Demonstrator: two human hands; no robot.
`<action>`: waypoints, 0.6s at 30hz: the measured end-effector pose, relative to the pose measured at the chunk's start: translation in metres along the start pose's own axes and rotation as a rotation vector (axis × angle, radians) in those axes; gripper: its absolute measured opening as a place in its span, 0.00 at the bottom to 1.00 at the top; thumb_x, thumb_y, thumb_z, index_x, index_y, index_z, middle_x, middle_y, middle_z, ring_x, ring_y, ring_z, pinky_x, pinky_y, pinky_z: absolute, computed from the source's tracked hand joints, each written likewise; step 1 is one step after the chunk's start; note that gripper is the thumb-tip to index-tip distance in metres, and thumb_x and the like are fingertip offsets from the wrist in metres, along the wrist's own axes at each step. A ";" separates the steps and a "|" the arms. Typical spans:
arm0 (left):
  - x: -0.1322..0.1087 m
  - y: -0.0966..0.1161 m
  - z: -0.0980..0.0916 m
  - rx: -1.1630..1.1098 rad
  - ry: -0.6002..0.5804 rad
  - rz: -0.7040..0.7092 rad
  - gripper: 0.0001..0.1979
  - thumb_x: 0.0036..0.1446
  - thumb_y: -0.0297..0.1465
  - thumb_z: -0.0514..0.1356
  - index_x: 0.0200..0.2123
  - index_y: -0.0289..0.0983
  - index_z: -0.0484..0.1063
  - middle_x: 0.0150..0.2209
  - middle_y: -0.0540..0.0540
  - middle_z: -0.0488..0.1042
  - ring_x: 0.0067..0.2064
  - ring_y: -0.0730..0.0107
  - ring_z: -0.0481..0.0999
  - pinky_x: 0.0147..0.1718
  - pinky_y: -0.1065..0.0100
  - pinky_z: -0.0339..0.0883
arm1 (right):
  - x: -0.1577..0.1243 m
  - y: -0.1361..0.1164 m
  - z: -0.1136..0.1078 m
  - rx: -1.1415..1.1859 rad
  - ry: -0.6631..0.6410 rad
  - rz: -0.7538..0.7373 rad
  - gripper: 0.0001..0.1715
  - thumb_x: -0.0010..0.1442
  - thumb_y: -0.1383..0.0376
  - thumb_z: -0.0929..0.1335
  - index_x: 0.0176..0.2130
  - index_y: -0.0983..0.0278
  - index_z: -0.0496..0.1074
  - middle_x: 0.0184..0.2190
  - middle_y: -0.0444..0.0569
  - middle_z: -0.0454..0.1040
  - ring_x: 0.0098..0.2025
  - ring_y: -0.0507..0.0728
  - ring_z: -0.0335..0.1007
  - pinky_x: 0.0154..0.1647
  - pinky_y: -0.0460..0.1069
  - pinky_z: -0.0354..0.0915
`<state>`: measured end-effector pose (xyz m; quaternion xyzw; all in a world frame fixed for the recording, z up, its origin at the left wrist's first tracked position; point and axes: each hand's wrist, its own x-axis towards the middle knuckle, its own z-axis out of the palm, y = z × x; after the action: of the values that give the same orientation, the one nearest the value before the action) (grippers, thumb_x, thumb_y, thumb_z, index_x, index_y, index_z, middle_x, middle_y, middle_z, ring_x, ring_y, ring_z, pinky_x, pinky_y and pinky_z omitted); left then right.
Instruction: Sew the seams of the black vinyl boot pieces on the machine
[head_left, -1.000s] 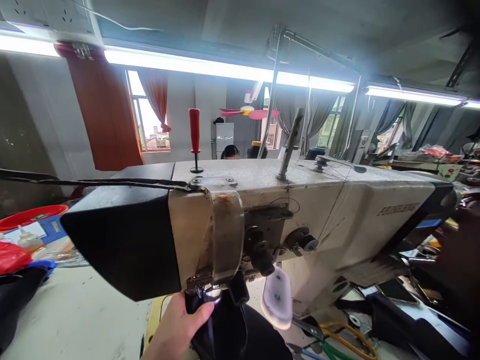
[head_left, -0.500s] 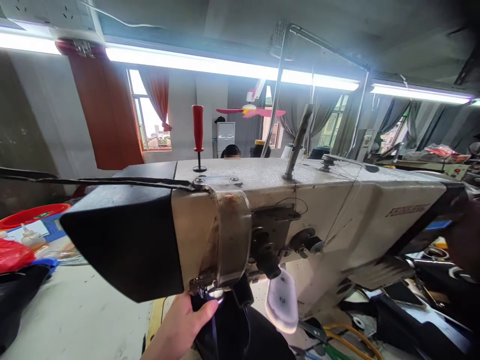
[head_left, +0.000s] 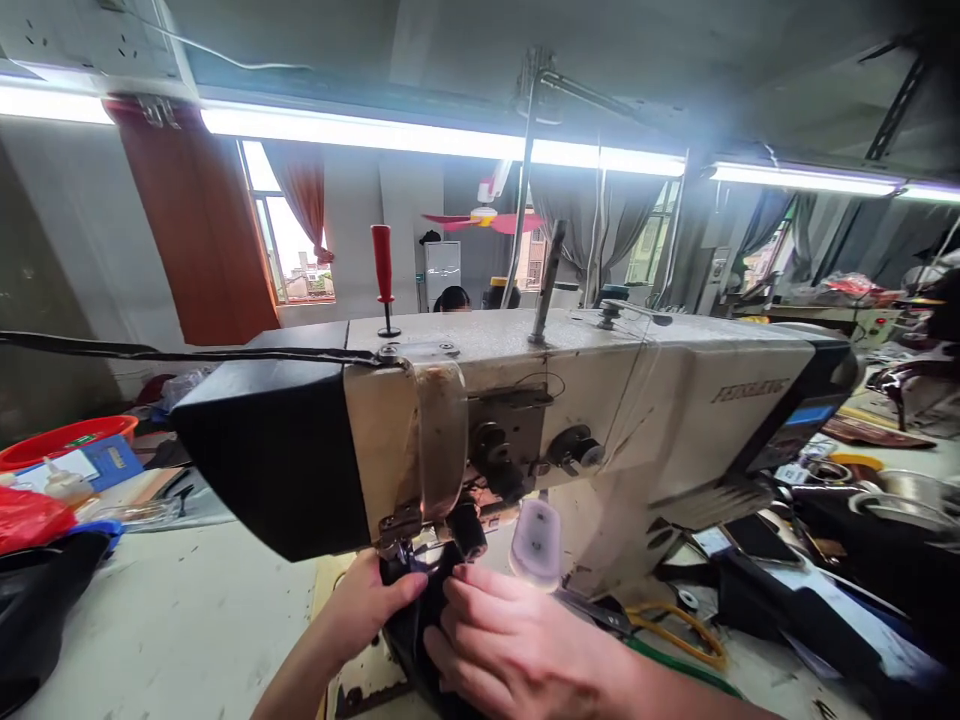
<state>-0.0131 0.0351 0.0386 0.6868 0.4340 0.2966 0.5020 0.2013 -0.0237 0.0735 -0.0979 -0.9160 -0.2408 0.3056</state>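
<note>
Black piece [head_left: 412, 632], lengthwise toward person, left hand [head_left: 361, 608] gripping, right hand [head_left: 517, 645] touching

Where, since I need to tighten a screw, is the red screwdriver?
Head view: the screwdriver stands upright atop the sewing machine, toward its left end, left of the thread post.

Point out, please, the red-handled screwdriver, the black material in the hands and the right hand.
red-handled screwdriver [head_left: 382, 262]: head view, on the middle of its red handle.
black material [head_left: 410, 640]: head view, on the strip showing between the two hands.
right hand [head_left: 517, 640]: head view, on the back of the hand.
</note>
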 end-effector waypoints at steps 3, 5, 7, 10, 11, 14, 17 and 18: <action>-0.003 0.005 0.001 0.034 0.072 -0.055 0.26 0.49 0.45 0.62 0.47 0.35 0.76 0.47 0.40 0.80 0.53 0.45 0.74 0.55 0.54 0.64 | -0.040 -0.022 0.001 0.010 0.210 0.199 0.10 0.66 0.73 0.63 0.44 0.71 0.72 0.37 0.52 0.77 0.44 0.58 0.71 0.49 0.53 0.71; -0.003 0.009 -0.001 0.056 0.045 -0.102 0.23 0.49 0.43 0.62 0.44 0.36 0.78 0.43 0.42 0.81 0.52 0.45 0.74 0.54 0.53 0.64 | -0.089 -0.041 0.003 -0.035 0.117 0.531 0.15 0.61 0.76 0.61 0.46 0.69 0.71 0.35 0.53 0.75 0.38 0.57 0.70 0.39 0.52 0.73; -0.002 0.011 -0.005 0.072 0.012 -0.129 0.20 0.48 0.42 0.61 0.41 0.37 0.79 0.41 0.43 0.82 0.49 0.45 0.75 0.52 0.53 0.66 | -0.142 -0.057 0.009 -0.102 -0.162 0.779 0.21 0.58 0.76 0.61 0.49 0.68 0.71 0.41 0.58 0.74 0.42 0.61 0.71 0.40 0.56 0.74; -0.001 0.010 -0.007 0.080 -0.014 -0.124 0.19 0.46 0.42 0.62 0.39 0.37 0.79 0.40 0.44 0.81 0.47 0.46 0.76 0.49 0.54 0.67 | -0.203 -0.065 0.022 -0.185 -0.318 0.859 0.16 0.58 0.75 0.62 0.42 0.64 0.75 0.36 0.54 0.74 0.37 0.61 0.73 0.37 0.56 0.74; -0.001 0.009 -0.006 0.074 -0.005 -0.109 0.20 0.46 0.43 0.62 0.40 0.37 0.78 0.41 0.43 0.81 0.48 0.46 0.76 0.50 0.54 0.67 | -0.212 -0.064 0.025 -0.221 -0.317 0.855 0.15 0.60 0.74 0.62 0.39 0.63 0.75 0.33 0.52 0.73 0.34 0.60 0.72 0.34 0.54 0.74; -0.004 0.001 0.003 0.004 0.156 -0.106 0.27 0.45 0.45 0.64 0.46 0.35 0.74 0.47 0.39 0.80 0.52 0.45 0.75 0.54 0.52 0.64 | -0.192 -0.052 0.024 -0.374 -0.189 0.806 0.15 0.65 0.72 0.61 0.45 0.67 0.75 0.34 0.55 0.74 0.35 0.60 0.73 0.33 0.53 0.73; -0.009 -0.005 0.014 -0.090 0.357 -0.152 0.32 0.43 0.44 0.66 0.49 0.34 0.69 0.50 0.36 0.78 0.53 0.45 0.75 0.55 0.51 0.63 | -0.112 -0.037 0.003 -0.386 0.064 0.560 0.18 0.64 0.71 0.66 0.53 0.68 0.70 0.46 0.58 0.74 0.51 0.62 0.70 0.49 0.54 0.70; -0.010 -0.006 0.017 -0.117 0.382 -0.150 0.31 0.43 0.44 0.67 0.49 0.35 0.68 0.49 0.36 0.78 0.53 0.46 0.75 0.55 0.52 0.64 | -0.081 -0.032 -0.005 -0.337 0.091 0.382 0.18 0.64 0.70 0.67 0.53 0.65 0.71 0.48 0.54 0.75 0.56 0.62 0.67 0.55 0.54 0.67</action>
<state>-0.0052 0.0198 0.0279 0.5535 0.5533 0.4078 0.4703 0.2577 -0.0564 0.0156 -0.3077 -0.8132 -0.3323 0.3656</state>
